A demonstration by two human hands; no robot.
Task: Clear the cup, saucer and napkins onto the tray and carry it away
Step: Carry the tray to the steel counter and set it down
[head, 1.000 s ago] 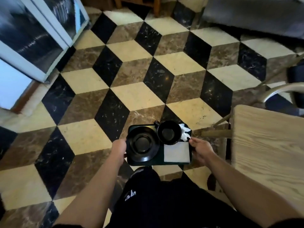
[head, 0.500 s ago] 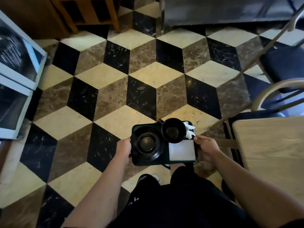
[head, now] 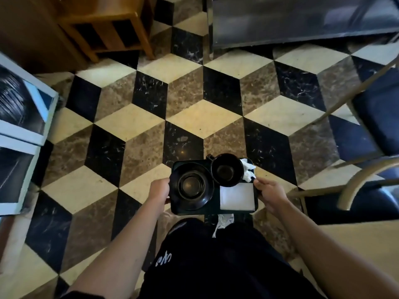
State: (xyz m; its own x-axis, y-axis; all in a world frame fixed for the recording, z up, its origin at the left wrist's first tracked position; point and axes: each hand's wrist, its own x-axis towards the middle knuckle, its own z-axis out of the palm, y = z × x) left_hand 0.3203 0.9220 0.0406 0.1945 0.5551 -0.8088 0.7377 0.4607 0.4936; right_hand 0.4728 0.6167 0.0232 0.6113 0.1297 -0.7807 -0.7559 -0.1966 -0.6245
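Note:
I hold a small dark tray (head: 216, 207) level in front of my waist, above the tiled floor. My left hand (head: 159, 189) grips its left edge and my right hand (head: 268, 190) grips its right edge. On the tray a black saucer (head: 192, 186) lies at the left. A black cup (head: 226, 170) stands at the far middle. A crumpled white napkin (head: 248, 172) sits at the far right corner, by my right thumb. A flat folded white napkin (head: 237, 196) lies at the near right.
A light wooden table (head: 364, 251) is at my lower right, with a metal-framed chair (head: 371, 167) with a dark seat beside it. A wooden stool (head: 108, 26) stands far left, a dark cabinet (head: 302, 20) far right. A white-framed glass case (head: 19, 134) lines the left.
I have stepped forward and turned a little with the tray in both hands. The table has slid towards the lower right, and the stool and cabinet have come closer.

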